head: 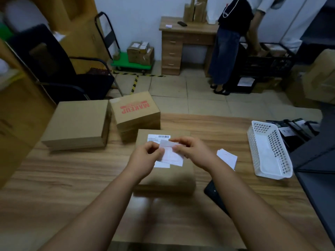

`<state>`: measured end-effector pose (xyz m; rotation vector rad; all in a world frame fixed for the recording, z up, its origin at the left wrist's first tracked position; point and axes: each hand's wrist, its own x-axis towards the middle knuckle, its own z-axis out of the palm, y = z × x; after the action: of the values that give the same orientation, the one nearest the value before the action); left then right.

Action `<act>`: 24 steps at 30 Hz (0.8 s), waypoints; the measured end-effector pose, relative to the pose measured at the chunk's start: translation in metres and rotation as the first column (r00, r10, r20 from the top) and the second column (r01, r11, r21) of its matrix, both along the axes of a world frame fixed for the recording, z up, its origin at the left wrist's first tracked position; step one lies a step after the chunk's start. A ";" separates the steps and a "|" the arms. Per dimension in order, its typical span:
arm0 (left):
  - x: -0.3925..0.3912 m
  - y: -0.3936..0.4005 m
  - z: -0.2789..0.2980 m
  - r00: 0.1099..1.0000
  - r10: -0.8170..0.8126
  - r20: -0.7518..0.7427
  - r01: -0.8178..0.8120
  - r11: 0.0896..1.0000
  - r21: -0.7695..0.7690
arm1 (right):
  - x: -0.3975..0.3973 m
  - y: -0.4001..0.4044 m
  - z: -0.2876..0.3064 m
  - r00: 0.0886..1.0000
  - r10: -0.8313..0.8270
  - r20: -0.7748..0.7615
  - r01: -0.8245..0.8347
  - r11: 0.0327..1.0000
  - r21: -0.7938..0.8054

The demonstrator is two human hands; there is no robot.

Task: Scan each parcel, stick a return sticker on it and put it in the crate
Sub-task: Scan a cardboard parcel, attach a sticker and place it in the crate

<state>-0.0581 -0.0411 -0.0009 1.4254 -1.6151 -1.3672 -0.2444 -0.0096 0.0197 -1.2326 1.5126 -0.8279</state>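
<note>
While the parcel point(163, 171) sits mid-worktop point(72, 178), near its front edge, I see both grips, left hand point(145, 156) and right hand point(194, 151), pinching a return sticker point(172, 154) above it.

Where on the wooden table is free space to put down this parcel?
Bare wood lies left of the parcel, in front of the flat carton, and between the sticker stack and the white basket. The far left is crowded by the flat carton and the MAKEUP box. Both hands hold a sticker.
</note>
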 end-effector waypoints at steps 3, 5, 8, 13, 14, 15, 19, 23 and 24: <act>0.024 -0.013 0.009 0.991 0.116 -0.070 -0.114 0.993 0.031 | 0.022 -0.008 0.001 0.984 -0.067 0.168 0.067 0.998 0.004; 0.036 -0.022 0.016 0.985 0.141 -0.096 -0.137 0.990 0.043 | 0.034 -0.010 0.001 0.975 -0.085 0.205 0.079 0.996 0.035; 0.046 -0.032 0.022 0.985 0.123 -0.119 -0.117 0.991 0.059 | 0.049 -0.013 0.000 0.963 -0.164 0.215 0.155 0.986 0.059; 0.050 -0.047 0.024 0.982 0.076 -0.173 -0.056 0.991 0.119 | 0.060 -0.017 0.001 0.940 -0.260 0.223 0.249 0.965 0.078; 0.050 -0.050 0.024 0.981 0.072 -0.179 -0.049 0.990 0.131 | 0.060 -0.017 0.002 0.938 -0.269 0.219 0.258 0.963 0.079; 0.050 -0.052 0.023 0.981 0.064 -0.181 -0.038 0.989 0.140 | 0.060 -0.016 0.002 0.935 -0.278 0.220 0.266 0.960 0.081; 0.047 -0.057 0.028 0.974 0.074 -0.215 -0.033 0.981 0.190 | 0.058 -0.014 0.006 0.901 -0.313 0.299 0.304 0.949 0.078; 0.041 -0.063 0.037 0.964 0.114 -0.242 -0.073 0.983 0.170 | 0.051 -0.011 0.012 0.832 -0.335 0.443 0.325 0.940 0.099; 0.039 -0.064 0.039 0.962 0.115 -0.246 -0.077 0.985 0.157 | 0.049 -0.011 0.014 0.835 -0.327 0.442 0.316 0.943 0.101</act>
<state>-0.0196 -0.1053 0.0382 1.3287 -1.2879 -1.5671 -0.1955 -0.0202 0.0337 -0.6980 1.3454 -1.2227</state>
